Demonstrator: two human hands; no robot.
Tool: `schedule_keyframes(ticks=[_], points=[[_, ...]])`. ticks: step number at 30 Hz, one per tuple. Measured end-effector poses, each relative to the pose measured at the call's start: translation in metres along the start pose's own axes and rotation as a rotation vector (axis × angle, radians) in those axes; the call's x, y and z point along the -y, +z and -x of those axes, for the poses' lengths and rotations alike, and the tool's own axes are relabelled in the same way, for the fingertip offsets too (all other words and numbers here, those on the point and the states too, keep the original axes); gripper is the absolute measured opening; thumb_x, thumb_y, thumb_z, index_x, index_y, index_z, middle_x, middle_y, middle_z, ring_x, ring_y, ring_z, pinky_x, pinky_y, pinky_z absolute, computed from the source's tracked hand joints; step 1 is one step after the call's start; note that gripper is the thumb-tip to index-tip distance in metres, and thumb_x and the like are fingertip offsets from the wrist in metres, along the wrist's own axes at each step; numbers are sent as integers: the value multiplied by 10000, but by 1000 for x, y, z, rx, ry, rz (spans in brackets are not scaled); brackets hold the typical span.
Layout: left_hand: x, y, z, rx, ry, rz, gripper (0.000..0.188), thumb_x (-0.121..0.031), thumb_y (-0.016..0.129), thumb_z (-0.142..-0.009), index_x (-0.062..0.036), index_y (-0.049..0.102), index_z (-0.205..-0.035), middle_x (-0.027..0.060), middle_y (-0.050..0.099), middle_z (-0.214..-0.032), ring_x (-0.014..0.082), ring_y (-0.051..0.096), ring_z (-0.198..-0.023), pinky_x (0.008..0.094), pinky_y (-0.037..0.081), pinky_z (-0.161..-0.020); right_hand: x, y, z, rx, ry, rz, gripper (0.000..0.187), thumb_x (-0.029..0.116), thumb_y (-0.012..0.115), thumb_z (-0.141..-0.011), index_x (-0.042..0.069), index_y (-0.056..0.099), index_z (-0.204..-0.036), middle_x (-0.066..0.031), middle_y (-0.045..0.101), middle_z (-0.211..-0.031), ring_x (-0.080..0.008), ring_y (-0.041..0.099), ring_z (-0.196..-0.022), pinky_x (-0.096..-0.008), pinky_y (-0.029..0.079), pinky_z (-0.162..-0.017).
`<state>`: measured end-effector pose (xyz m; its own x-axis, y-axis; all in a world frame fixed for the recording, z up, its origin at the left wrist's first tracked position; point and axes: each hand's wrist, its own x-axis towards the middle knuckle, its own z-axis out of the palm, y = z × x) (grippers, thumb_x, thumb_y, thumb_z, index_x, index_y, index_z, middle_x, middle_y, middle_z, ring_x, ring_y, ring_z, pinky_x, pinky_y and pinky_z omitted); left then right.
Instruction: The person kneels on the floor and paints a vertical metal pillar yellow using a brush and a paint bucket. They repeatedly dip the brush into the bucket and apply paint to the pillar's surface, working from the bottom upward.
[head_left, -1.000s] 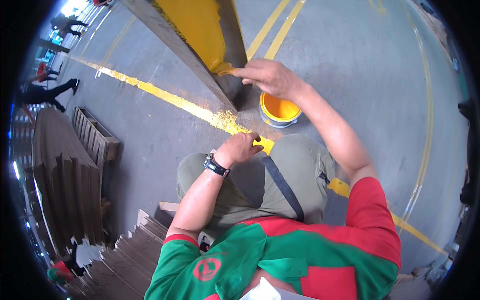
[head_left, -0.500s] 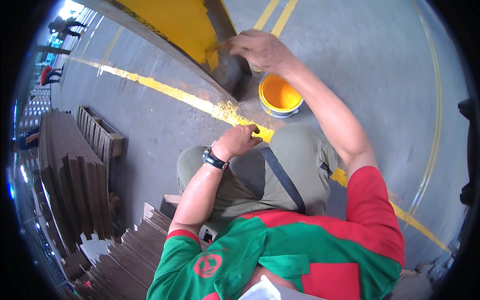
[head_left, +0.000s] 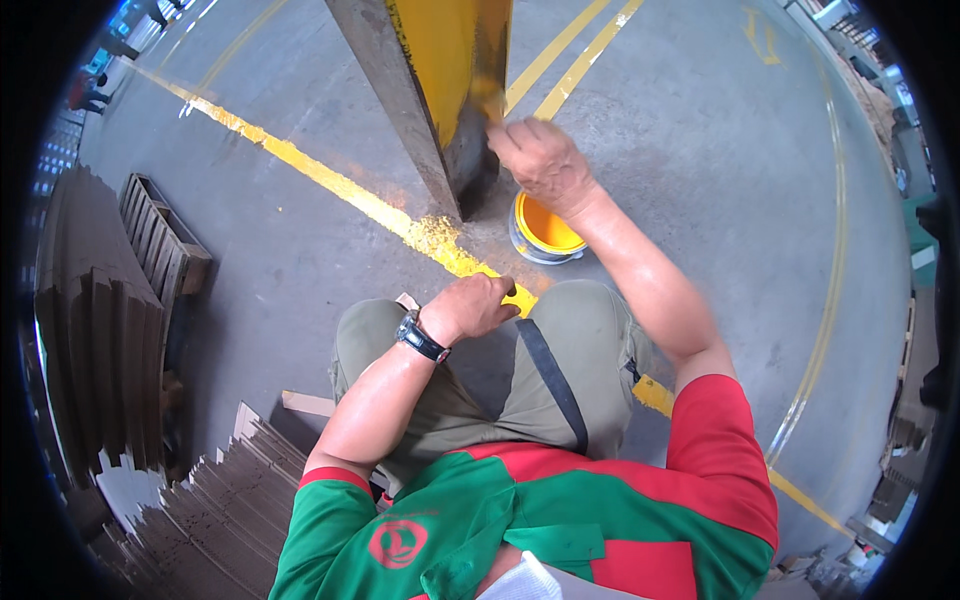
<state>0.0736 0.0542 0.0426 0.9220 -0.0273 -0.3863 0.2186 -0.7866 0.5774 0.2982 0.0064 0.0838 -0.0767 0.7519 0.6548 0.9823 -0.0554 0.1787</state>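
My right hand (head_left: 545,165) is closed around a paintbrush, mostly hidden behind the fingers. Its blurred yellow head (head_left: 487,98) is at the face of a steel column (head_left: 425,75), painted yellow higher up and dark grey near its foot. Just below my right wrist stands a round paint bucket (head_left: 548,222) with yellow paint inside. My left hand (head_left: 468,308), with a dark watch on the wrist, hangs loosely over my knees. Its fingers are slightly bent and apart, with nothing seen in them.
A worn yellow floor line (head_left: 340,190) runs past the column's foot towards my knees. Stacked brown cardboard sheets (head_left: 100,320) and a wooden pallet (head_left: 165,235) stand at left, with more cardboard (head_left: 225,500) at lower left. People are far off at upper left.
The view has turned, so column and bucket sit differently in it. My right hand has shifted with the brush along the column's face. My left hand keeps its pose over the knees.
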Motion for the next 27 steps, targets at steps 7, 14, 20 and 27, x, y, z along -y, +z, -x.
schedule_keyframes(ticks=[7,14,20,27], points=[[-5,-4,4,43,37,-12,403,-355,649,-977,-15,659,-1195,257,734,-955,435,711,-916,517,562,-810,-19,-19,-31,-28,77,-25,98,125,685,-869,65,637,-930,-88,585,-739,-260,639,-719,-369,542,-640],[-7,-9,10,12,61,24,374,-304,654,-967,-17,651,-1208,268,728,-948,434,709,-920,516,560,-816,-40,-117,-128,-547,-97,224,307,85,766,-866,29,701,-1162,-80,607,-741,-252,606,-683,-383,515,-640],[-8,-10,15,-21,116,24,373,-287,675,-950,-9,646,-1197,260,730,-949,435,711,-917,509,569,-809,-18,-77,-88,-98,-161,326,233,123,637,-797,51,687,-1014,-45,518,-737,-203,583,-670,-322,495,-595],[-4,-8,17,-12,105,30,381,-290,690,-938,-7,647,-1189,261,729,-933,437,712,-912,515,569,-816,9,8,0,201,2,-163,205,110,686,-873,70,682,-1075,-86,593,-802,-267,629,-752,-399,538,-678]])
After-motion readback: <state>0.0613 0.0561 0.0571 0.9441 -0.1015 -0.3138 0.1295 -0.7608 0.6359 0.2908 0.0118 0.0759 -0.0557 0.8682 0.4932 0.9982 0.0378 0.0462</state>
